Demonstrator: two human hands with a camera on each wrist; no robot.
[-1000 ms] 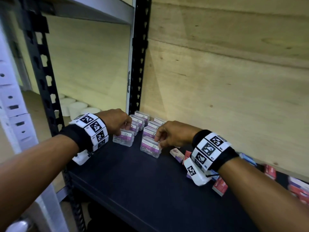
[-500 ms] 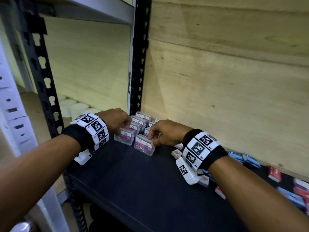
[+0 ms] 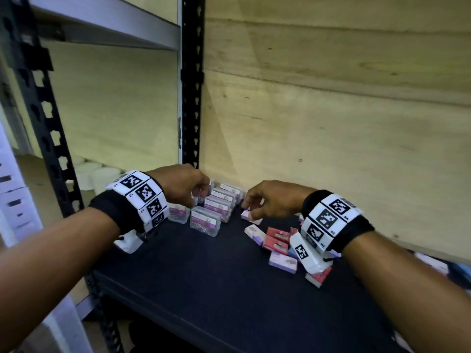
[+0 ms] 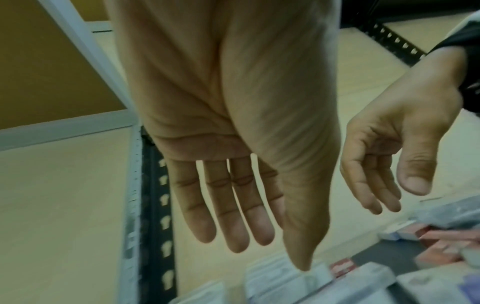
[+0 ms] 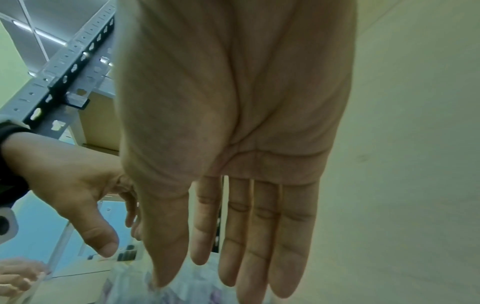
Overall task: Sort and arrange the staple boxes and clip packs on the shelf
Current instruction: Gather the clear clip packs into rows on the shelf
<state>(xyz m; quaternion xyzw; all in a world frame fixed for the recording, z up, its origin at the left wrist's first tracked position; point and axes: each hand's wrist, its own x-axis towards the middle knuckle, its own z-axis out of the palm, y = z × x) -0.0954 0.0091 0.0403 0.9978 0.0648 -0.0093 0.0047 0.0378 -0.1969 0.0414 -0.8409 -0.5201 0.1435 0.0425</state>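
Observation:
Clear clip packs (image 3: 221, 202) with purple labels stand in rows at the shelf's back left corner, the front one (image 3: 205, 221) nearest me. My left hand (image 3: 201, 197) hangs over the left row with straight fingers (image 4: 233, 236), holding nothing; its thumb tip is close to a pack (image 4: 288, 281). My right hand (image 3: 248, 207) is open beside the rows, fingertips at a lilac staple box (image 3: 251, 217). In the right wrist view its fingers (image 5: 259, 257) are straight above a blurred lilac box (image 5: 182, 288). Loose red staple boxes (image 3: 276, 239) and lilac staple boxes (image 3: 283, 262) lie right of it.
The dark shelf board (image 3: 204, 289) has bare room along its front. A black slotted upright (image 3: 192, 98) stands behind the clip packs, against the plywood back wall (image 3: 331, 136). White rolls (image 3: 102, 174) sit on the neighbouring shelf at left. More small boxes (image 3: 433, 266) lie far right.
My right hand slid the clip pack leftward to the front of the row, let it go and moved right to the lilac staple box. My left hand came off the left pack.

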